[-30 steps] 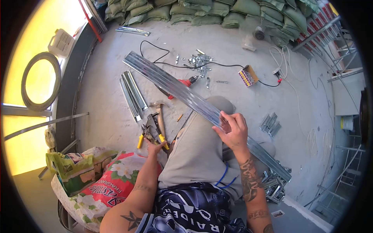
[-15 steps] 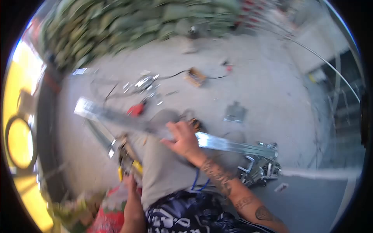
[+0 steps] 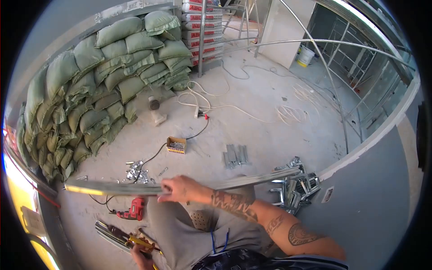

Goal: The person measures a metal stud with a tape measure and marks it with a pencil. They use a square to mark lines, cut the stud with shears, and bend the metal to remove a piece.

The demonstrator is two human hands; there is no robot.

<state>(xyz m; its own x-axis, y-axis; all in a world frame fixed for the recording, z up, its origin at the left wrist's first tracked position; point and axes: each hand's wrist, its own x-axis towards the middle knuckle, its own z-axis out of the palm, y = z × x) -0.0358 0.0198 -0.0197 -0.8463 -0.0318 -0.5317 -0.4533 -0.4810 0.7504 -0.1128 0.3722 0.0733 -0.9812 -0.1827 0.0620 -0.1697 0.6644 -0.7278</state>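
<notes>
My right hand (image 3: 179,189) is closed around a long galvanized metal channel (image 3: 112,187) held crosswise above my knees. The channel's right end reaches a heap of bent metal brackets (image 3: 294,191). Low on the left, my left hand (image 3: 140,256) is wrapped round yellow-handled snips (image 3: 143,243), their dark jaws pointing up and left. Beside the snips, more metal channels (image 3: 110,239) lie on the floor. A red power drill (image 3: 134,209) rests just beyond them, near my left knee.
An open cardboard box (image 3: 176,146) of small metal parts stands ahead, with loose metal pieces (image 3: 137,171) to its left. Flat metal strips (image 3: 235,155) lie right of it. Green sacks (image 3: 96,81) are stacked behind. Cables (image 3: 243,112) cross the floor; a grey wall (image 3: 369,193) bounds the right.
The view has tilted up and sharpened. My right hand has shifted its end of the grip leftward, and the channel now lies more level. My left hand still grips the snips.
</notes>
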